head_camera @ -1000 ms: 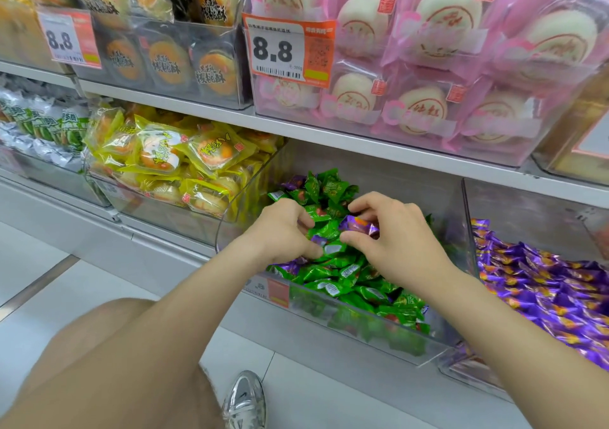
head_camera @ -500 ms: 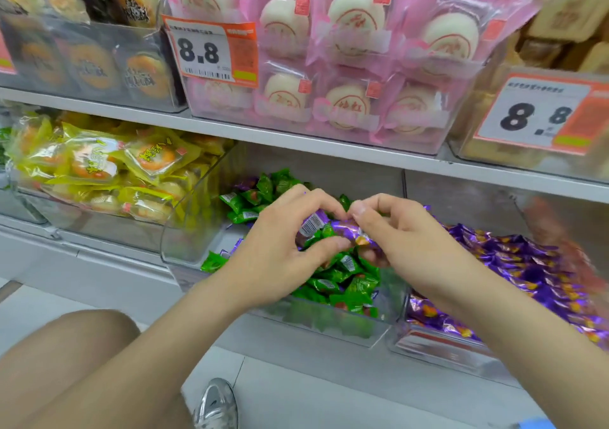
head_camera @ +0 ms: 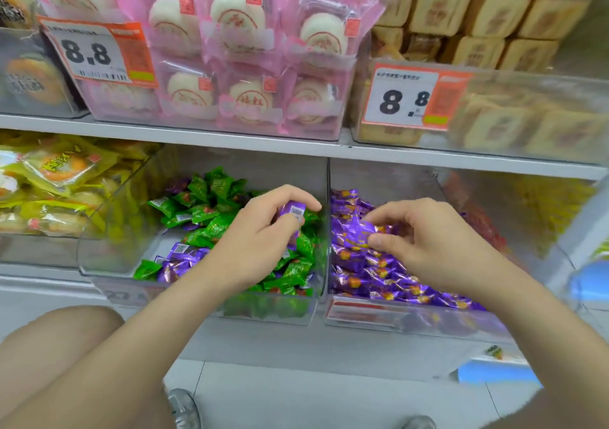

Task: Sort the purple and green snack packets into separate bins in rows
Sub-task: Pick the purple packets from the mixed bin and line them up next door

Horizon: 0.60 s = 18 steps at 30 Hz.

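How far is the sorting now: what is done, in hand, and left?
Done: the right bin shows only purple packets. In hand: the left hand holds a purple packet over the green bin; the right hand pinches a second packet. Left: purple strays in the green bin's front.

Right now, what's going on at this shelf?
Someone is sorting snacks on a shop shelf. The left hand holds a purple packet over the mostly green bin; the right hand pinches a second purple packet in the purple bin. Stray purple packets lie among the green.
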Each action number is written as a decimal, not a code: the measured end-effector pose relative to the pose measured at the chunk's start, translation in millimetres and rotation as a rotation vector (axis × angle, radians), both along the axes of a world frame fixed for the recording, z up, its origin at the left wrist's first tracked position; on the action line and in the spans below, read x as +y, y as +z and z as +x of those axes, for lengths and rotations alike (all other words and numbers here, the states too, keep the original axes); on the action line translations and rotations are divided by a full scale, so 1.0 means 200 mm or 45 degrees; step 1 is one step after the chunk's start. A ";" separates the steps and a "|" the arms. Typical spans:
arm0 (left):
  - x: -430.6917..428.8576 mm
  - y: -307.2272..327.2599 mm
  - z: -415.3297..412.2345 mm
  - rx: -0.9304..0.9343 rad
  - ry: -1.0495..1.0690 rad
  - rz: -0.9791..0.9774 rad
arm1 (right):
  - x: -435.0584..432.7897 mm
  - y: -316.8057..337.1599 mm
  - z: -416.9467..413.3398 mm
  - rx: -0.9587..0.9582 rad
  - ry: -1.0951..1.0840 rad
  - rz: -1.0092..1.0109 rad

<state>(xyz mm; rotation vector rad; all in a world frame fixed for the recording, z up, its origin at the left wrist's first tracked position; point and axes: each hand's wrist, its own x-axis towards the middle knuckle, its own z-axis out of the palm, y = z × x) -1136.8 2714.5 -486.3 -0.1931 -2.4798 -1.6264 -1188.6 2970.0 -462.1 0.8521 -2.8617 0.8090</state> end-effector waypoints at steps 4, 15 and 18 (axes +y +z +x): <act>0.04 -0.04 -0.02 -0.043 0.009 -0.034 | 0.07 -0.05 0.00 -0.059 0.054 0.203; 0.11 -0.07 -0.04 -0.099 -0.003 -0.040 | -0.02 -0.20 -0.06 -0.012 0.194 0.338; 0.10 -0.06 -0.04 -0.104 -0.002 -0.049 | -0.03 -0.20 -0.07 0.038 0.184 0.343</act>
